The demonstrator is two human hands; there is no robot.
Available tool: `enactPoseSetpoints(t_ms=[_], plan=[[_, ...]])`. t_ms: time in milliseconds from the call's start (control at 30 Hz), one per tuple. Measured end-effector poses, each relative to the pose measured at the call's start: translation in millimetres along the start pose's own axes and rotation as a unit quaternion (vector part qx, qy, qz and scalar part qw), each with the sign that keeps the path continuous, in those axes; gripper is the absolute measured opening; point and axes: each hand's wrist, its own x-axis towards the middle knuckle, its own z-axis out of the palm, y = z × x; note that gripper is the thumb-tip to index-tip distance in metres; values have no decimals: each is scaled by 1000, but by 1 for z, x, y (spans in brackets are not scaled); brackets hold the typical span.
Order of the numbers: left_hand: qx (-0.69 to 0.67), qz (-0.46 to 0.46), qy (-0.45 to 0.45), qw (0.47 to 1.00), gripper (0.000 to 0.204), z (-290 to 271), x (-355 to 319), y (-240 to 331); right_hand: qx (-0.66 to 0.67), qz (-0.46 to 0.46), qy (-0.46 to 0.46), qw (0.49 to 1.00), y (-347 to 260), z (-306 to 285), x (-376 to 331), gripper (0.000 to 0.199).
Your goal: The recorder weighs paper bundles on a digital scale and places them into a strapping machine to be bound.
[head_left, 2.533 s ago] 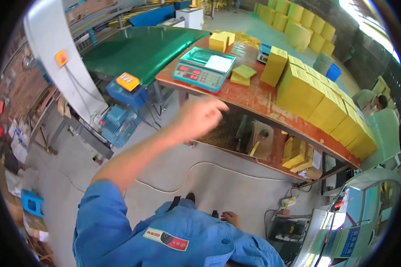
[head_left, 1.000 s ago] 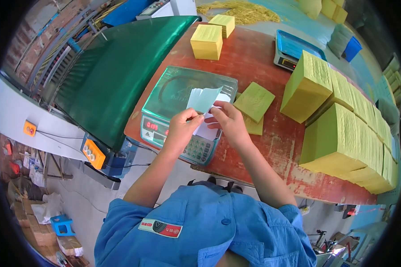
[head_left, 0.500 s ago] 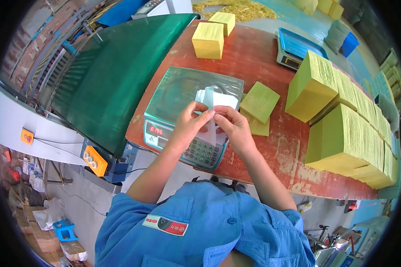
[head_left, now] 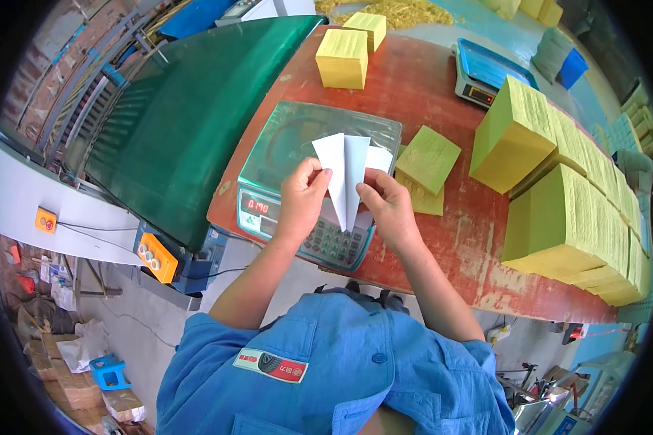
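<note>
A folded white sheet of paper (head_left: 355,170) spreads in a narrow V, its folds meeting at a point toward me. My left hand (head_left: 302,196) pinches its left edge between thumb and fingers. On the right edge, my right hand (head_left: 387,205) grips it the same way. Both hands are above a digital counting scale (head_left: 276,156) with a clear-covered platform, a red display and a keypad. Another piece of white paper (head_left: 379,159) lies on the platform, partly hidden behind my right hand. Beside the scale rest two flat yellow paper stacks (head_left: 429,161), one overlapping the other.
Tall stacks of yellow paper (head_left: 551,225) fill the right side of the red table (head_left: 305,76). Two yellow blocks (head_left: 342,61) stand at its far edge. A second scale with a blue tray (head_left: 492,65) sits far right. A green conveyor belt (head_left: 189,116) runs along the left.
The paper was pinched narrow between both hands and now opens into a V. My hands have moved apart. The view has shifted slightly, and the scale's display reads differently.
</note>
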Motion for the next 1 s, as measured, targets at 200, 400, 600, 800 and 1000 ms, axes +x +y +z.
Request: enactPoseSetpoints(t_ms=[200, 400, 600, 800, 1000], plan=[[111, 43, 32, 992, 17, 4, 5, -10, -49, -23, 35, 998, 7, 2, 0, 26], [198, 95, 38, 975, 10, 15, 3, -5, -60, -66, 60, 994, 17, 5, -1, 25], [225, 144, 1, 964, 33, 18, 0, 8, -24, -48, 40, 998, 12, 0, -4, 25], [241, 127, -73, 959, 40, 14, 4, 4, -21, -44, 35, 998, 10, 1, -5, 26], [196, 82, -73, 974, 40, 10, 5, 1, -9, -44, 21, 999, 13, -1, -4, 26]])
